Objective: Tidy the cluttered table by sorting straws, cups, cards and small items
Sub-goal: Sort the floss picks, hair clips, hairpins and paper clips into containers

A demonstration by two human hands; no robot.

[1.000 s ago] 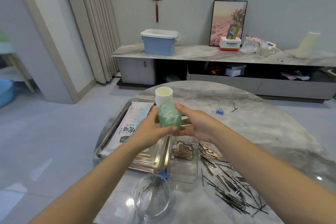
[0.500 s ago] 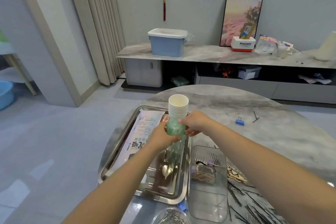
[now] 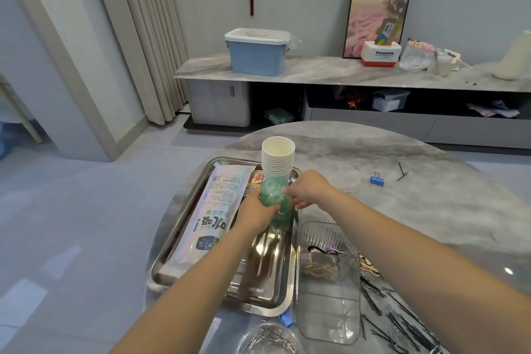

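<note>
Now both sets of fingers close on a green translucent bundle (image 3: pixel 272 195): the left hand (image 3: pixel 255 214) wraps it from below and the left, thumb across its lower front, while the right hand (image 3: pixel 309 188) pinches its upper right side with curled fingertips. What the bundle holds cannot be told; its clear lower end trails down toward the tray floor. A second ago it was held up in front of the cups, well above the tray; since then the hands have carried it forward and lower, so it now sits just in front of the foot of the stack of white paper cups (image 3: pixel 278 156), which stands in the far right corner of the steel tray (image 3: pixel 258 300). The cup stack, the tray and the long printed straw packet (image 3: pixel 214 214) lying along the tray's left side have not shifted. Right of the tray, touching its right rim, lies a clear ribbed plastic box (image 3: pixel 329 310) with small dark items in its far half. Black hairpins (image 3: pixel 402 322) are scattered at the near right edge of the round marble table (image 3: pixel 431 210), a blue binder clip (image 3: pixel 377 179) lies toward the far right, and a clear glass bowl (image 3: pixel 267 338) sits at the near edge
</note>
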